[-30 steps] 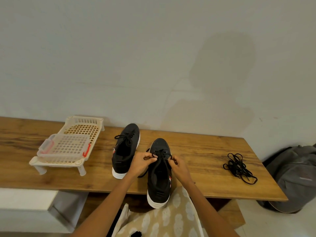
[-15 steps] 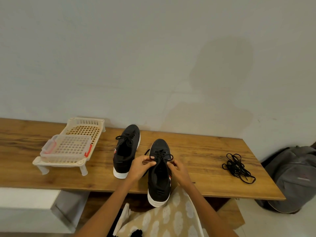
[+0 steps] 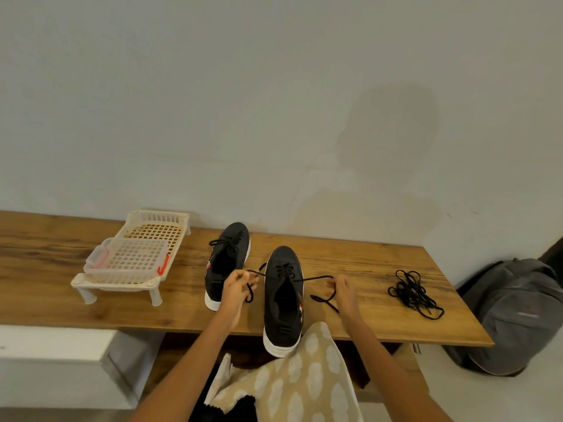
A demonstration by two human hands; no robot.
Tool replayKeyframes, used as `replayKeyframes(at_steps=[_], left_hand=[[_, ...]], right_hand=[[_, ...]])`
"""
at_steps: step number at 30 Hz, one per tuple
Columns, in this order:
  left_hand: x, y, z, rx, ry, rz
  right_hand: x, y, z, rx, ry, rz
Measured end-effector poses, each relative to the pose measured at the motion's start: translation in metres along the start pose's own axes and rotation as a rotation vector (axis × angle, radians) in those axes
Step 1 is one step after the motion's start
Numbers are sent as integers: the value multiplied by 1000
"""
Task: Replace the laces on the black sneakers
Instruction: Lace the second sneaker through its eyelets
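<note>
Two black sneakers with white soles stand on the wooden table [image 3: 350, 263]. The near sneaker [image 3: 281, 303] sits at the front edge, heel toward me. My left hand [image 3: 236, 289] pinches the left end of its black lace [image 3: 286, 274], pulled out to the left. My right hand [image 3: 344, 292] pinches the right end, pulled out to the right. Both ends run taut from the top eyelets. The far sneaker [image 3: 227, 263] lies behind and to the left, its lace tied in a bow. A loose bundle of black laces [image 3: 412, 292] lies on the table to the right.
A cream plastic rack [image 3: 134, 263] with a smaller basket on it stands at the table's left. A grey backpack [image 3: 515, 315] sits on the floor to the right. A wall rises behind the table. Patterned cloth [image 3: 292, 388] covers my lap.
Both hands were together over the near sneaker's bow. They have moved apart, left and right, drawing the lace ends out so the bow has come undone.
</note>
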State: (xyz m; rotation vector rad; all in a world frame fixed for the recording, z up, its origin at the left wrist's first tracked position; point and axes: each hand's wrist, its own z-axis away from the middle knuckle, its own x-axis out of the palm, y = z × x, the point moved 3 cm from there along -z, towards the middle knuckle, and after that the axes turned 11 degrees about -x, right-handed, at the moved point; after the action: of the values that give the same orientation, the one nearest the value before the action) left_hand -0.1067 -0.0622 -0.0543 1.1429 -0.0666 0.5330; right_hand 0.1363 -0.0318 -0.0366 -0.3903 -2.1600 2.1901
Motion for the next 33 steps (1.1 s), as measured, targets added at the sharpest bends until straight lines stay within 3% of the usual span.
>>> replayKeyframes(at_steps=[3, 5, 8, 15, 18, 21, 24, 27, 30, 33], left_hand=[[6, 7, 4, -55, -165, 477], [11, 8, 2, -86, -233, 609], [16, 6, -3, -109, -172, 591], [9, 18, -6, -62, -31, 419], [13, 25, -3, -32, -3, 303], [26, 45, -2, 27, 13, 54], [49, 85, 6, 232, 17, -573], [80, 126, 29, 371, -174, -989], [108, 155, 46, 343, -355, -1065], [125, 173, 52, 396, -326, -1032]], right_hand=[[3, -9, 2, 139, 99, -369], [11, -16, 4, 157, 93, -586], [20, -20, 1, 193, 113, -724], [13, -7, -4, 260, 183, -656], [13, -16, -4, 229, 149, -576], [16, -51, -7, 135, -33, -419], [22, -105, -15, -19, -247, -280], [26, -162, -19, -178, -373, -253], [29, -203, -20, -279, -435, -174], [34, -228, -23, -295, -495, -202]])
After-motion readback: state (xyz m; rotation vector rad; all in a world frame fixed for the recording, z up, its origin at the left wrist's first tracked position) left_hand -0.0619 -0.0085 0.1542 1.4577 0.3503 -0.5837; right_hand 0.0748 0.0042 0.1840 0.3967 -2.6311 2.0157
